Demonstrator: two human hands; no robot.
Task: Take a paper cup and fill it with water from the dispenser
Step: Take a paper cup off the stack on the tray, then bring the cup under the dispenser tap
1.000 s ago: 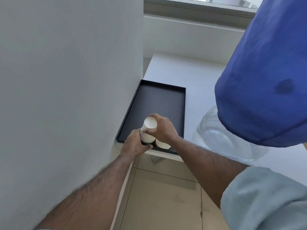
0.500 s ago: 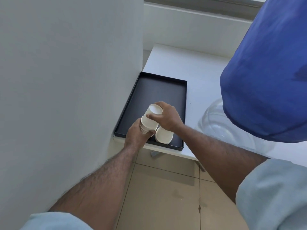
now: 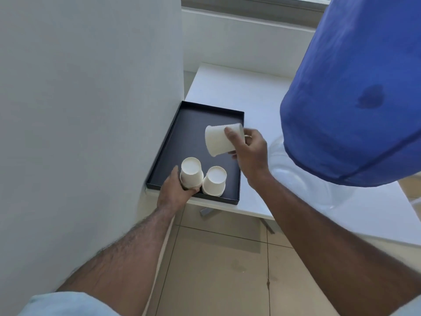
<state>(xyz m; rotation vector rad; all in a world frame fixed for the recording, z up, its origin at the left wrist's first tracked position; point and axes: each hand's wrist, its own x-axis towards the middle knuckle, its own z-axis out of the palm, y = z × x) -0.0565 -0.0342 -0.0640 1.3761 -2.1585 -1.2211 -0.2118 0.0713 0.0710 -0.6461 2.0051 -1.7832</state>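
My right hand (image 3: pixel 249 153) grips a single white paper cup (image 3: pixel 217 139), tilted on its side above the black tray (image 3: pixel 182 124). My left hand (image 3: pixel 174 192) wraps around the base of an upside-down stack of paper cups (image 3: pixel 191 173) at the tray's near left corner. A second upside-down cup stack (image 3: pixel 214 180) stands just right of it, untouched. The water bottle of the dispenser, in a blue cover (image 3: pixel 355 99), fills the upper right, with its clear neck (image 3: pixel 300 176) showing below.
The tray lies on a white table (image 3: pixel 246 87) that butts against a white wall (image 3: pixel 91 110) on the left. A window sill runs along the back. Beige floor tiles (image 3: pixel 216 270) lie under my arms.
My right hand has pulled one cup off the left stack and carried it up and to the right, tilting it. My left hand stays on the stack.
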